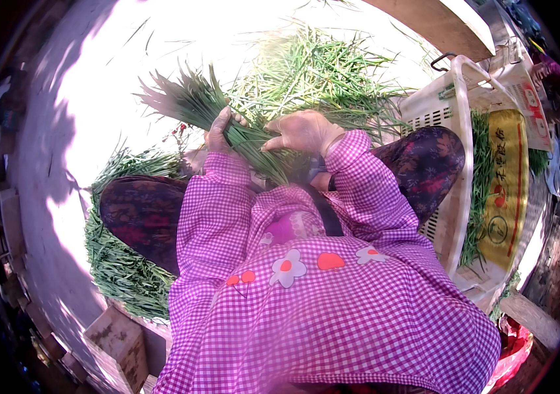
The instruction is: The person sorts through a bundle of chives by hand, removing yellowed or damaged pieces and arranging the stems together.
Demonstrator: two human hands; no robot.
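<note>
A bunch of long, flat green leaves, which look like garlic chives (196,101), is gripped in my left hand (220,129). It slants from the upper left down towards my lap, with its tips fanned out at the upper left. My right hand (309,132), in what looks like a thin pale glove, is just right of the bunch. Its thumb and fingers are apart, pointing at the stems, and nothing shows between them. Beyond both hands a loose heap of green leaves (319,74) lies on the brightly lit ground.
More leaves are piled (127,276) beside my left knee. To my right stands a white plastic crate (462,162) holding greens and a yellow printed sack (504,197). A wooden beam (437,24) juts in at the upper right. A wooden block (119,340) sits lower left, a red bag (511,354) lower right.
</note>
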